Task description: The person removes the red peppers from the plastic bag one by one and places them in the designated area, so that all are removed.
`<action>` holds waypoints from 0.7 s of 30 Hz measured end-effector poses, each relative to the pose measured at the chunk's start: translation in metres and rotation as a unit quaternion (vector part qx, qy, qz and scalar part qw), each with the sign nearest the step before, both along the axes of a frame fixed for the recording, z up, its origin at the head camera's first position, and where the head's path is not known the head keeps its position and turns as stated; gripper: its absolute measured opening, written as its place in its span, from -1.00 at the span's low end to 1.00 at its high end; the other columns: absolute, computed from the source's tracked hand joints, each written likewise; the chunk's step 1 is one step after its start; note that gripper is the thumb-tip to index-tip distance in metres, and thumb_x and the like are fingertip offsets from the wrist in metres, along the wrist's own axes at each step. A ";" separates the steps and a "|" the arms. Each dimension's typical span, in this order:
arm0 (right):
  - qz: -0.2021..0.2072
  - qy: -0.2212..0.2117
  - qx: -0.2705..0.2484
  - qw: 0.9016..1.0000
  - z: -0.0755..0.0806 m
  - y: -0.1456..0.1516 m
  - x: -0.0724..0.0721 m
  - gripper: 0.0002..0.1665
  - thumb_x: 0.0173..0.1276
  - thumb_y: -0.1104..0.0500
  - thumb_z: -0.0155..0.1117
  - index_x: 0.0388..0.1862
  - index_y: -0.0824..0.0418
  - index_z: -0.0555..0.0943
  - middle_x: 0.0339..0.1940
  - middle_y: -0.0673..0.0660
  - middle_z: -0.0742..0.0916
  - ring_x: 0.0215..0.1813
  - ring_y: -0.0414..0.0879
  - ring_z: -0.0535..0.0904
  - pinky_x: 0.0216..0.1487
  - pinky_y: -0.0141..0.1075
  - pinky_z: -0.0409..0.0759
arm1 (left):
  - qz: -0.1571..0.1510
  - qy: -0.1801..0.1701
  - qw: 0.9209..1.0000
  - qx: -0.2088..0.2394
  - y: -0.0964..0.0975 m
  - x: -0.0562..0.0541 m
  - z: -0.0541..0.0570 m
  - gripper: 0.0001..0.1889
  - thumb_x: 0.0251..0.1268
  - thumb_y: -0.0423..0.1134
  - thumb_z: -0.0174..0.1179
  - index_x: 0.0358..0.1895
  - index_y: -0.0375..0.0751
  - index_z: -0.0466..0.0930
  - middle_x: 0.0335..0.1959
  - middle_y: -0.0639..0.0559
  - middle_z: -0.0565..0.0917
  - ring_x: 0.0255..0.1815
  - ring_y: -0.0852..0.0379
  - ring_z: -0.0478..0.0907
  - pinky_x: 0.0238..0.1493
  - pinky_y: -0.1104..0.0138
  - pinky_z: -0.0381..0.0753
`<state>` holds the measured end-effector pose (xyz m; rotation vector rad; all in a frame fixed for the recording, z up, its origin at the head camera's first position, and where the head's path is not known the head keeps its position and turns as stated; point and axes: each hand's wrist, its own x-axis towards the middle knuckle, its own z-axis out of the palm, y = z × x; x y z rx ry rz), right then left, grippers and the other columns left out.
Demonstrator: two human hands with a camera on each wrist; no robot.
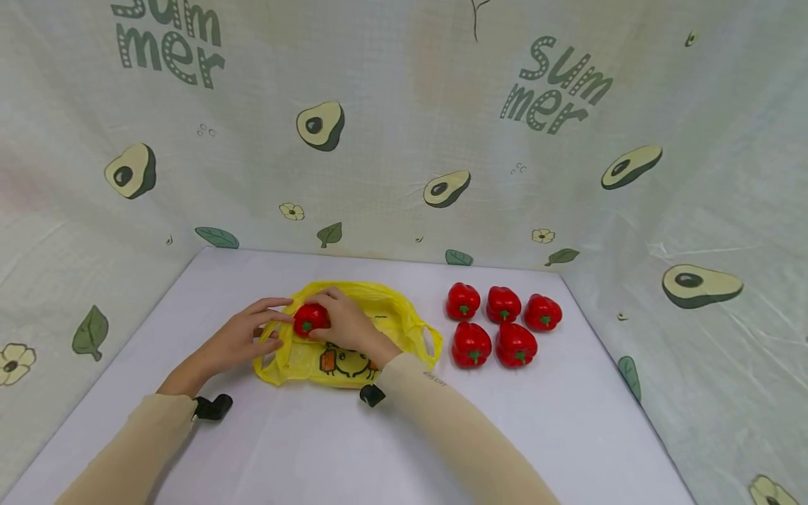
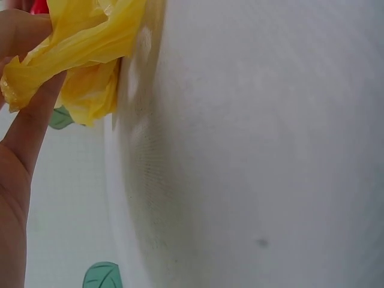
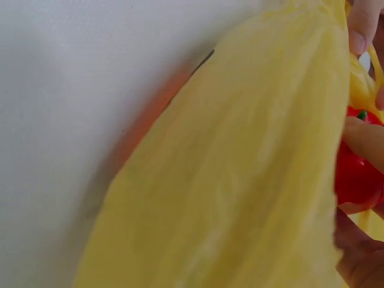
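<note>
A yellow plastic bag [image 1: 299, 361] with a printed cartoon lies flat on the table, its handles toward left and right. My right hand [image 1: 348, 322] grips a red bell pepper [image 1: 309, 320] between thumb and fingers at the bag's left part, its green stem toward me. At the left handle, my left hand [image 1: 235, 341] holds the bag's edge, with yellow film [image 2: 90, 45] between thumb and fingers in the left wrist view. The right wrist view shows the pepper [image 3: 359, 177] beside a raised fold of the bag [image 3: 234, 156], fingers on both sides of it.
Several more red bell peppers [image 1: 503, 304] stand in two rows on the white table [image 1: 315, 442], right of the bag. A pale curtain [image 1: 379, 147] printed with avocados and leaves encloses the table at the back and sides. Black wrist cameras [image 1: 214, 407] sit at both sleeves.
</note>
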<state>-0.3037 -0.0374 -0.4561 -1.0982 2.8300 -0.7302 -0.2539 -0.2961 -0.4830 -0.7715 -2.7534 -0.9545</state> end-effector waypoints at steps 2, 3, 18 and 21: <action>-0.001 0.005 -0.002 1.000 0.000 0.000 0.000 -0.31 0.46 0.01 0.49 0.51 -0.01 0.50 0.47 0.05 0.53 0.35 -0.07 0.57 0.37 -0.30 0.57 | 0.000 -0.001 1.000 0.000 0.001 0.000 0.001 -0.58 0.34 -0.34 0.48 0.23 0.00 0.72 0.55 -0.06 0.42 0.08 0.04 0.61 0.03 0.06 0.72; -0.001 0.007 -0.002 1.000 0.000 0.000 0.000 -0.33 0.48 0.04 0.48 0.51 -0.01 0.51 0.47 0.05 0.53 0.36 -0.08 0.57 0.38 -0.31 0.55 | 0.001 -0.003 1.000 0.000 0.001 0.000 0.002 -0.59 0.34 -0.33 0.48 0.23 0.00 0.72 0.55 -0.06 0.42 0.07 0.05 0.61 0.02 0.08 0.71; 0.050 -0.004 0.007 0.999 0.008 0.022 0.005 -0.41 0.51 0.24 0.40 0.49 0.07 0.57 0.56 0.05 0.52 0.49 -0.07 0.51 0.39 -0.40 0.51 | 0.001 -0.023 1.000 0.009 0.002 0.000 0.002 -0.59 0.37 -0.34 0.45 0.25 -0.02 0.71 0.58 -0.05 0.39 0.06 0.01 0.60 0.07 -0.07 0.70; 0.057 -0.003 0.012 0.998 0.007 0.025 0.003 -0.40 0.51 0.21 0.42 0.49 0.06 0.56 0.53 0.06 0.54 0.44 -0.09 0.53 0.37 -0.41 0.52 | 0.004 -0.021 1.000 0.001 0.002 0.000 0.002 -0.59 0.37 -0.31 0.46 0.25 -0.01 0.71 0.58 -0.04 0.39 0.04 0.06 0.59 0.06 0.02 0.71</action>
